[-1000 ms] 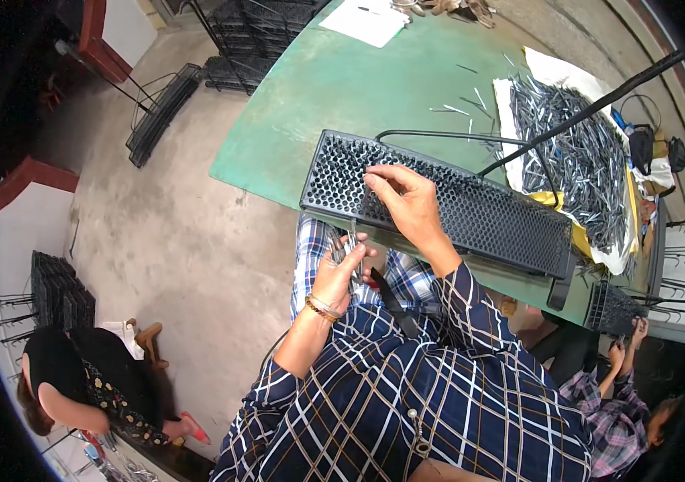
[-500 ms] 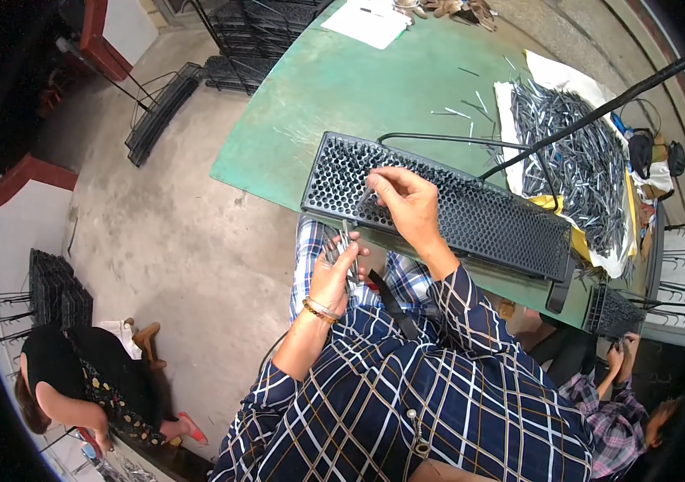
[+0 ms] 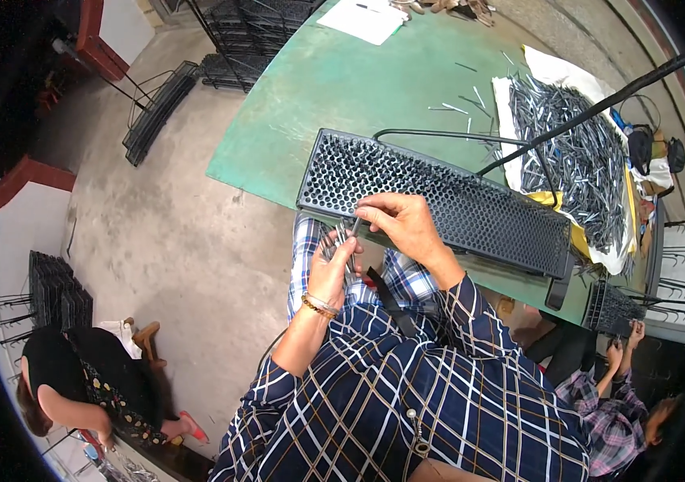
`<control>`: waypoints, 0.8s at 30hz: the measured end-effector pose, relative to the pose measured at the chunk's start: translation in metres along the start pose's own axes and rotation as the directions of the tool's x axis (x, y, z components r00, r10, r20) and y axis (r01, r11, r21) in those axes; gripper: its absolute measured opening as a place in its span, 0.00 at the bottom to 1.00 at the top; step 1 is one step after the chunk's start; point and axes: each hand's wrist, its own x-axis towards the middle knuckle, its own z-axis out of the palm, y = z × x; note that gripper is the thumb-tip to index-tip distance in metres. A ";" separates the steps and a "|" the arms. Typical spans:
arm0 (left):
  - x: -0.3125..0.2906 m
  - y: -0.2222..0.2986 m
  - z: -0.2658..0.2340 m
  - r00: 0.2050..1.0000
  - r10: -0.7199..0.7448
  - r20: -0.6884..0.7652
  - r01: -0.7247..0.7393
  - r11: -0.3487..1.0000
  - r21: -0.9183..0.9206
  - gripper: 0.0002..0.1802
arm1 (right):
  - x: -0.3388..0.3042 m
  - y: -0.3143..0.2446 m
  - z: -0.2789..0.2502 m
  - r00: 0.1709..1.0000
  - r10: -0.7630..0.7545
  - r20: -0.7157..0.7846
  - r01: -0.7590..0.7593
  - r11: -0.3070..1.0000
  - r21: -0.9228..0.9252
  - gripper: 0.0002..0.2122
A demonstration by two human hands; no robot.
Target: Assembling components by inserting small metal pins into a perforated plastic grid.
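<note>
My left hand [image 3: 329, 277] is closed around a small bunch of thin grey metal rods [image 3: 341, 240], just off the near left edge of a long black perforated rack [image 3: 503, 229]. My right hand [image 3: 408, 227] pinches a single short dark rod [image 3: 357, 224] between thumb and fingers, right beside the bunch. The rack lies aslant on the green table, with rows of round holes along its top. Toward its left end many holes look filled with dark rod ends; the right part looks flatter. My right fingers cover a bit of its near edge.
A large heap of metal rods [image 3: 571, 153] lies on white and yellow sacking at the right. Loose rods [image 3: 455, 108] and white paper [image 3: 362, 22] are on the green table [image 3: 278, 128]. A black bar [image 3: 583, 116] crosses above. Two other people work nearby, lower left and lower right.
My right hand has moved from above the rack's holes down and left to the rods in my left hand. The left hand has stayed nearly in place.
</note>
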 end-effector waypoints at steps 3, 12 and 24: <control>0.002 -0.002 -0.001 1.000 -0.010 -0.003 0.010 1.000 -0.023 0.09 | 0.000 0.000 -0.003 1.000 -0.019 0.020 0.019 1.000 -0.008 0.08; -0.001 -0.001 -0.002 0.999 -0.041 0.012 0.041 0.997 -0.061 0.08 | 0.002 -0.003 -0.011 0.993 -0.099 0.062 0.107 0.983 -0.151 0.07; -0.008 -0.001 -0.003 0.986 -0.109 0.124 0.112 0.994 -0.018 0.11 | 0.032 -0.007 -0.010 0.928 -0.372 -0.033 0.325 0.847 -0.421 0.06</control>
